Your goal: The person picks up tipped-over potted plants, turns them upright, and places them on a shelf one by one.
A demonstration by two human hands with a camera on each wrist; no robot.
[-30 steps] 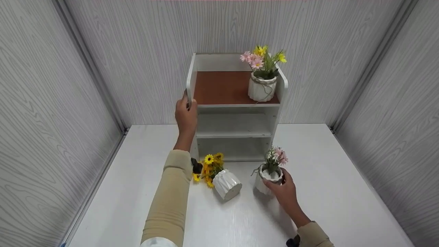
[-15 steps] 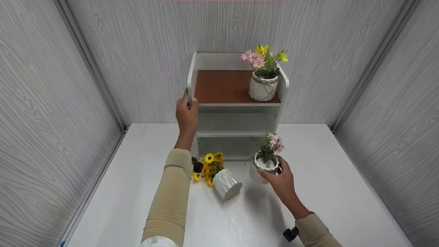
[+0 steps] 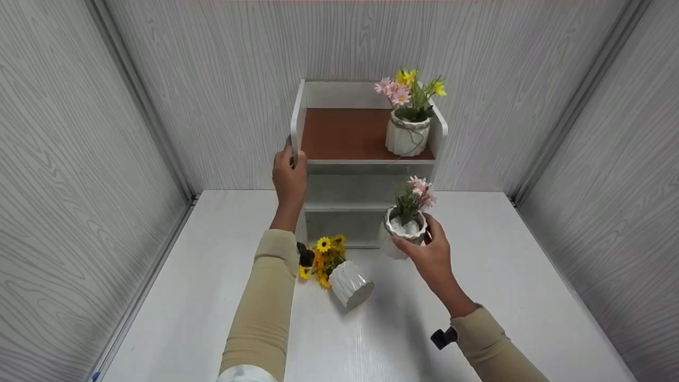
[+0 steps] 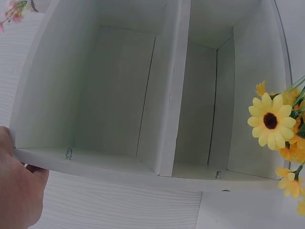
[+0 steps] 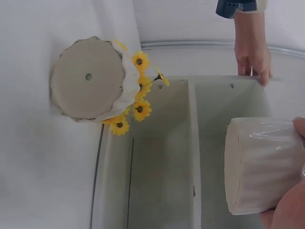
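My left hand (image 3: 289, 178) grips the left side panel of a white shelf unit (image 3: 366, 207) near its top board; the same grip shows at the lower left of the left wrist view. In my right hand (image 3: 432, 257) is a white ribbed flowerpot (image 3: 393, 245) with pink flowers, thumb and fingers round its rim. The pot is raised in front of the lower shelves, upright with a slight tilt. In the right wrist view its base and side face the camera. A second flowerpot (image 3: 351, 285) with yellow flowers (image 3: 323, 245) lies on its side before the unit.
A third white flowerpot (image 3: 407, 137), with pink and yellow flowers and twine, stands at the right of the brown top board (image 3: 345, 135). The white table (image 3: 504, 276) is enclosed by wood-grain panels (image 3: 238, 79) at the back and sides.
My right hand has lifted the pot with pink flowers off the table, moving it up and slightly left toward the shelf unit. My left hand keeps its grip, and the fallen pot lies unmoved.
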